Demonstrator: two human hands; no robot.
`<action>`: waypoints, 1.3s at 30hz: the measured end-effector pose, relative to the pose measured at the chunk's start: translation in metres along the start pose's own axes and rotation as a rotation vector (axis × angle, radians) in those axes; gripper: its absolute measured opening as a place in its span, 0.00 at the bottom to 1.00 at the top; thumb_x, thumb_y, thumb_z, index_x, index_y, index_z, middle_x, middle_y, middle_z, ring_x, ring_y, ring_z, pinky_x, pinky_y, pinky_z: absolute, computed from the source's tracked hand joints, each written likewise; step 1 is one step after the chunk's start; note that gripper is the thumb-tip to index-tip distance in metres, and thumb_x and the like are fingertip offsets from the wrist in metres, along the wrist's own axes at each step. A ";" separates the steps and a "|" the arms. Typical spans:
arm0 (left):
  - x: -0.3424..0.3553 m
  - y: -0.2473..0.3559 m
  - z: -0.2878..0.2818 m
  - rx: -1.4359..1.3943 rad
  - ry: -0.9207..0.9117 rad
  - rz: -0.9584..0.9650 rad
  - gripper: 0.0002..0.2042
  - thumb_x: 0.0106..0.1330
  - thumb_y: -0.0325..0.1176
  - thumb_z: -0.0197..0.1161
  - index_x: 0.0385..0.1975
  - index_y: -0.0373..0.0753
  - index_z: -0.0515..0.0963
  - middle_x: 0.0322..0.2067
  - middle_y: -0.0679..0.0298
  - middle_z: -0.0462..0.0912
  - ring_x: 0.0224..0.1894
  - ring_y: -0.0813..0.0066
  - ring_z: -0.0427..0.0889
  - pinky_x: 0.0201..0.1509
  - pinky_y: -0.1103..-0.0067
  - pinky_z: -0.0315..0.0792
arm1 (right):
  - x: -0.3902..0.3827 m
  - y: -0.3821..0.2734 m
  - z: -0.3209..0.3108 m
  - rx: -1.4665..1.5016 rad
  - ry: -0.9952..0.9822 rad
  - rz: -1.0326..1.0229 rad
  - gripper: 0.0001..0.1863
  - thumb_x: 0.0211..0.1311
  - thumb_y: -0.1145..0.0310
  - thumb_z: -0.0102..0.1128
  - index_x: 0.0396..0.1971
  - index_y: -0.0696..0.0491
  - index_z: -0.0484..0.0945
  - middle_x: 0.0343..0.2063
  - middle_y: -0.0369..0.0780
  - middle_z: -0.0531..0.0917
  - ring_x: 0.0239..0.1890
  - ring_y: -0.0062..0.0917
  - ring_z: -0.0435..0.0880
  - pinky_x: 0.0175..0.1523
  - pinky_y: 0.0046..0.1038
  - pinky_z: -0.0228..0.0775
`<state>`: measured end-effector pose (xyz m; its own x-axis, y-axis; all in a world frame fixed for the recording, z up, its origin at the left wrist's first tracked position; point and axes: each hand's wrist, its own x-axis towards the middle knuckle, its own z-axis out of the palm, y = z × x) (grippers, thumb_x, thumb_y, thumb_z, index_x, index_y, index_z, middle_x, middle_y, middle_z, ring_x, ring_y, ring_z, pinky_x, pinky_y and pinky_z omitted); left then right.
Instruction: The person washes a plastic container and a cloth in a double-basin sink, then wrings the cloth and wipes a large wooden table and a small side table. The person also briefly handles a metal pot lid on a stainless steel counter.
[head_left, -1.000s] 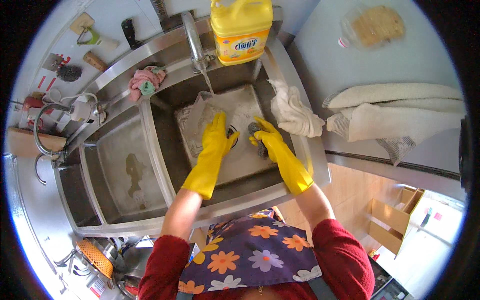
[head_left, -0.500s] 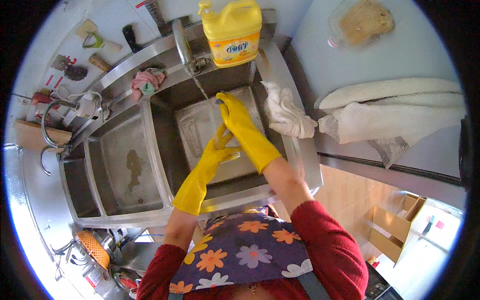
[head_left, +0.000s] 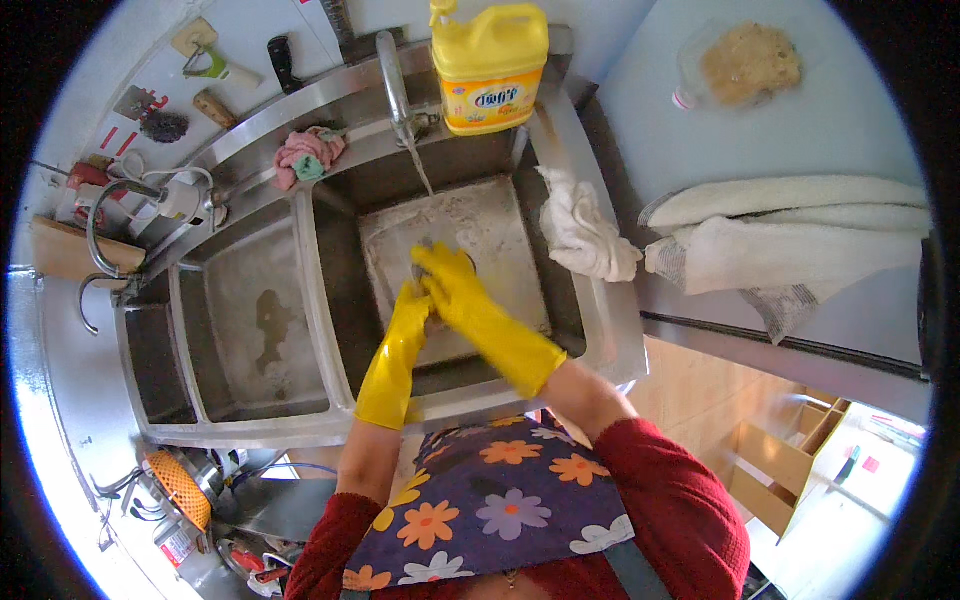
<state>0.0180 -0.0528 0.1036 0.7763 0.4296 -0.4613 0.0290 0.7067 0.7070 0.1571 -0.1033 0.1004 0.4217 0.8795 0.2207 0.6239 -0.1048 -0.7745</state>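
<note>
1. Steel sink (head_left: 318,295), 3 basins; water (head_left: 421,177) runs from the faucet (head_left: 397,95) into the right-hand basin (head_left: 500,220).
2. Right hand (head_left: 455,285): 0.5 s ago reaching farther up the basin by the stream; now lower, motion-blurred, fingers bent over the left's. Probably grasping a small grey thing (head_left: 418,270), likely the scourer; blur prevents certainty.
3. Left hand (head_left: 409,305): fingers close against the right's; cannot tell whether it grips anything.
4. Grey thing: at the right fingertips, within the right-hand basin, nearer the body than the falling water.
5. Judgement: both hands now meet on 1 spot; handwork appears ongoing, outside the stream.
6. White cloth (head_left: 582,228): unmoved on the rim.
</note>
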 end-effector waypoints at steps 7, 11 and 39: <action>-0.014 -0.009 0.002 0.070 -0.170 -0.014 0.40 0.63 0.26 0.68 0.76 0.41 0.58 0.69 0.57 0.70 0.66 0.64 0.76 0.63 0.68 0.75 | 0.034 0.052 -0.026 0.640 -0.172 0.749 0.20 0.71 0.68 0.58 0.61 0.52 0.78 0.58 0.49 0.82 0.61 0.46 0.79 0.67 0.41 0.68; 0.002 0.004 0.002 0.241 -0.030 -0.065 0.26 0.67 0.27 0.66 0.67 0.39 0.72 0.61 0.57 0.79 0.60 0.64 0.81 0.62 0.68 0.76 | 0.015 0.064 -0.015 0.178 -0.169 0.298 0.18 0.69 0.66 0.61 0.56 0.53 0.80 0.50 0.48 0.85 0.54 0.44 0.82 0.62 0.41 0.71; -0.046 -0.045 -0.029 0.684 -0.012 0.031 0.15 0.68 0.18 0.56 0.50 0.39 0.84 0.48 0.66 0.87 0.49 0.78 0.82 0.53 0.77 0.75 | -0.031 -0.041 -0.005 0.264 -0.316 0.024 0.23 0.71 0.55 0.57 0.59 0.51 0.79 0.54 0.53 0.83 0.59 0.48 0.80 0.66 0.41 0.68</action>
<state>-0.0378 -0.0878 0.0776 0.7901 0.4344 -0.4325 0.3954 0.1780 0.9011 0.1217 -0.1284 0.1284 0.1854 0.9819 0.0396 0.4091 -0.0404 -0.9116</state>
